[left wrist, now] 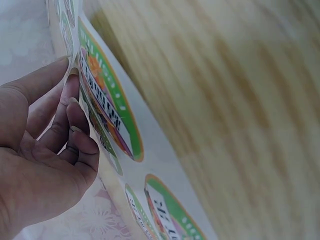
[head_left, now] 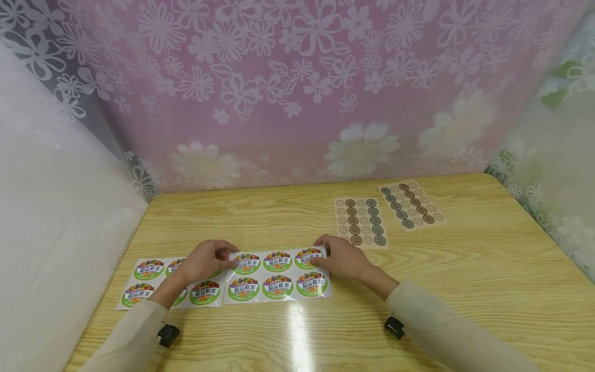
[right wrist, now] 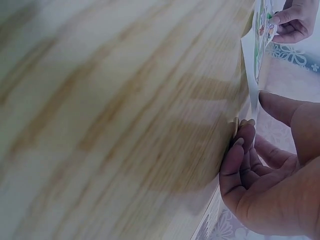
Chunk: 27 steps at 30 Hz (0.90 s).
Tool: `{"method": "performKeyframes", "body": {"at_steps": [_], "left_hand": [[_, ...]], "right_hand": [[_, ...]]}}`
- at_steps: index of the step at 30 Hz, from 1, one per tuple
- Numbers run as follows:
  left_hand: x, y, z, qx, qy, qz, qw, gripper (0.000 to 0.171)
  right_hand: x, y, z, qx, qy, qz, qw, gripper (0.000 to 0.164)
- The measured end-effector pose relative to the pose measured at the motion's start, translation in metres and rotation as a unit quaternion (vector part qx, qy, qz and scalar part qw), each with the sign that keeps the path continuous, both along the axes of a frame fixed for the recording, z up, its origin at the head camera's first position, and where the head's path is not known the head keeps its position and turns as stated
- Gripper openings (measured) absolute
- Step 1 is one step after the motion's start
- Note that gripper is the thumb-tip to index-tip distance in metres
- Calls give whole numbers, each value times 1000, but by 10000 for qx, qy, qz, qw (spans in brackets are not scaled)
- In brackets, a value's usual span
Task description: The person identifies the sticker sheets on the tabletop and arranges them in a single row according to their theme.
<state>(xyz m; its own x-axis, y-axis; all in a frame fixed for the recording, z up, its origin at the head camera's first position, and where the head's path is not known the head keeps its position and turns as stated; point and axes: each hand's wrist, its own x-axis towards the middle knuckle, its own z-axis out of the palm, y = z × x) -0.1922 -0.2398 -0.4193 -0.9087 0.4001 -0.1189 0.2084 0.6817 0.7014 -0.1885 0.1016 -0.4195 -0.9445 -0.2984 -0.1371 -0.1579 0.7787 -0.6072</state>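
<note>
A white sheet of oval fruit stickers (head_left: 278, 276), with green rims and bright fruit print, lies across the middle front of the table. My left hand (head_left: 204, 261) pinches its upper left corner between thumb and fingers. At the upper right corner, my right hand (head_left: 346, 258) pinches the same sheet, thumb on top and fingers curled beneath the edge. In the right wrist view the edge of the sheet (right wrist: 251, 75) stands a little off the wood near the right thumb. A second, matching sticker sheet (head_left: 149, 269) lies to the left, partly covered by my left hand and forearm.
Two tan sheets of small round stickers lie farther back on the right: one sheet (head_left: 361, 222) just behind my right hand, the other sheet (head_left: 412, 205) angled beyond it. Flowered curtains (head_left: 288, 93) close in the wooden table (head_left: 488, 248) at the back and sides.
</note>
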Motion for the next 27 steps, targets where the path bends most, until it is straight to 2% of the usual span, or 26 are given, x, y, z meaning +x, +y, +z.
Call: {"method": "performKeyframes", "body": {"at_steps": [5, 11, 27], "left_hand": [[3, 1, 0, -110, 48, 78, 9999, 30], [3, 2, -1, -70, 242, 1, 9997, 30], [3, 5, 0, -159, 334, 52, 9993, 27]], "right_hand": [[1, 1, 0, 24, 30, 2, 10000, 37], [2, 1, -1, 91, 119, -8, 9999, 37], [3, 0, -2, 242, 264, -60, 9993, 36]]}}
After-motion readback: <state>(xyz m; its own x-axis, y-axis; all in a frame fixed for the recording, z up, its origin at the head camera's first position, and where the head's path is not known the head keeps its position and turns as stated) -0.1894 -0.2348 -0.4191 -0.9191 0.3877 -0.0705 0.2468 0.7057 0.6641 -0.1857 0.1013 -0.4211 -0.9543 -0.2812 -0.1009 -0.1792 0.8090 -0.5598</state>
